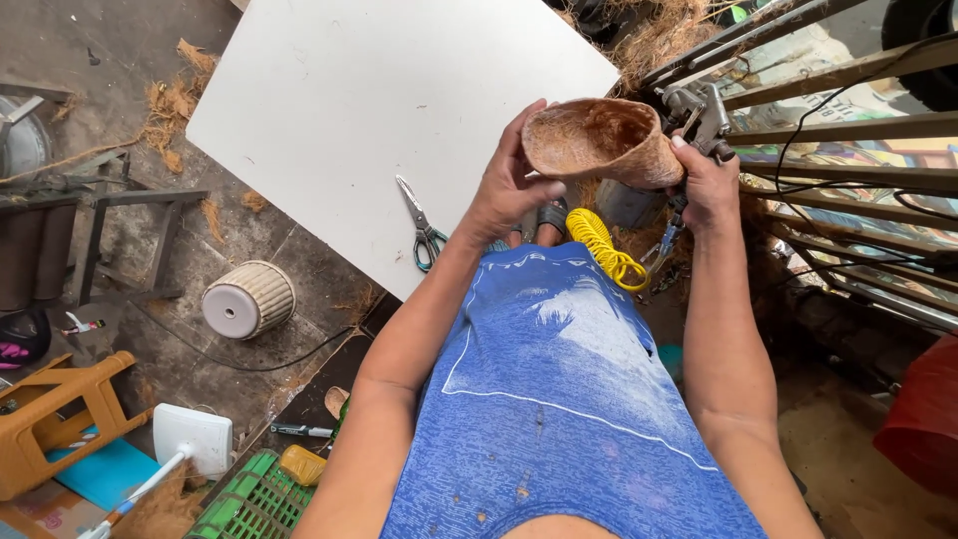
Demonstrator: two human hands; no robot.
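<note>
A brown fibrous coconut-husk bowl (604,140) is held up in front of me, its hollow side facing me. My left hand (514,185) grips its left rim with thumb and fingers. My right hand (707,185) holds a metal air tool (704,115) against the bowl's right side, with a yellow coiled hose (604,248) hanging below it. Green-handled scissors (423,225) lie on the white board (379,90) just left of my left forearm.
A metal and wood rack (858,130) with black cables stands at right. Loose coconut fibre (175,100) lies on the concrete floor at left. Below left are a pale ribbed pot (249,297), an orange stool (60,414), a green crate (254,499) and a red bin (923,419).
</note>
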